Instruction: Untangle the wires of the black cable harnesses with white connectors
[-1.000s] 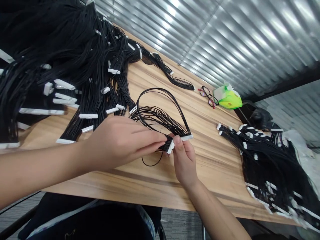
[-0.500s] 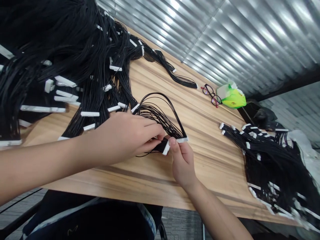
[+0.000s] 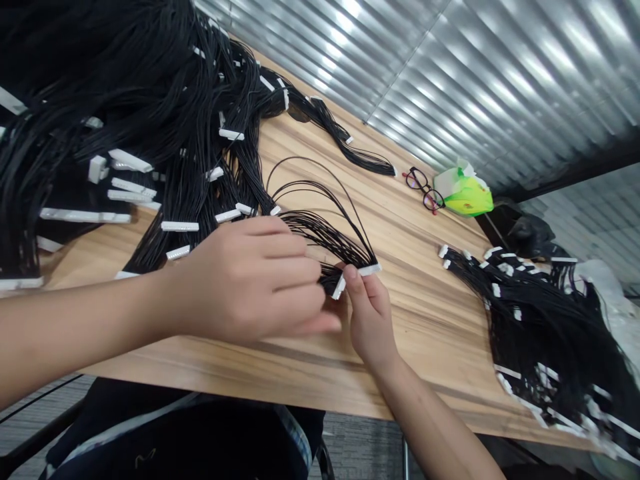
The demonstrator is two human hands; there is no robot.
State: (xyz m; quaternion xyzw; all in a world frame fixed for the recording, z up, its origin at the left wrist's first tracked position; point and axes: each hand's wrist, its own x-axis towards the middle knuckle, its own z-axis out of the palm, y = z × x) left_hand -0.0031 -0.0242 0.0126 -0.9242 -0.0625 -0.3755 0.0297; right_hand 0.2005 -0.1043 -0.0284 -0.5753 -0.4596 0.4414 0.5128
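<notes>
My right hand (image 3: pixel 370 313) pinches a wire harness by its white connectors, thumb on top. One white connector (image 3: pixel 370 269) points right and another (image 3: pixel 339 287) hangs below the thumb. Black wires (image 3: pixel 330 237) run from them to the left, a few looping up above the table. My left hand (image 3: pixel 265 280) is just left of the connectors, over the wires, its back towards me and slightly blurred. Its fingers are curled, with the tips hidden; what they hold, if anything, does not show.
A large heap of black wire harnesses (image 3: pixel 200 120) with white connectors covers the left of the wooden table (image 3: pixel 430 320). Another pile (image 3: pixel 555 320) lies at the right. Glasses (image 3: pixel 424 189) and a green packet (image 3: pixel 465 192) are near the corrugated metal wall (image 3: pixel 400 67).
My left hand has turned and shifted slightly down, its fingers more curled. Some wires have spread into wider loops. The connectors in my right hand have risen slightly.
</notes>
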